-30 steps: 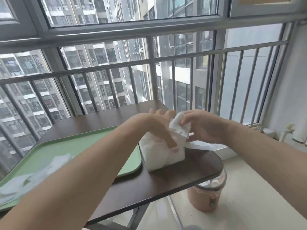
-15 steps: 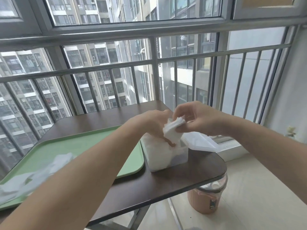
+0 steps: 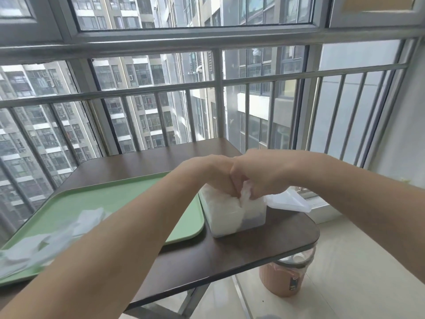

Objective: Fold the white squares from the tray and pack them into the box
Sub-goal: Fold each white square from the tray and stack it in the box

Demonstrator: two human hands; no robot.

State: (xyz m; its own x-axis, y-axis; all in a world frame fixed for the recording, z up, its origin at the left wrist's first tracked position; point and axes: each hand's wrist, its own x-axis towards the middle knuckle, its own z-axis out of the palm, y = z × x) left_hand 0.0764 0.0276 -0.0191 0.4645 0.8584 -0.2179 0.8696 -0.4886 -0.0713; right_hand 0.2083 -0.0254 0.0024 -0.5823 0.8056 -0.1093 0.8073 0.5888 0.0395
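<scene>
White and creased, a folded square (image 3: 245, 195) is pinched at its top in the grip of the right hand (image 3: 259, 178), whose fingers are curled round it. The square is held directly below that grip, with its lower part inside the open translucent plastic box (image 3: 230, 219) on the dark brown bench (image 3: 230, 259). The left hand (image 3: 207, 173) is pressed against the right. Its fingertips are sunk in the box mouth and hidden, so its hold cannot be told. Loose white squares (image 3: 46, 242) lie on the pale green tray (image 3: 119, 201) just beside the box.
</scene>
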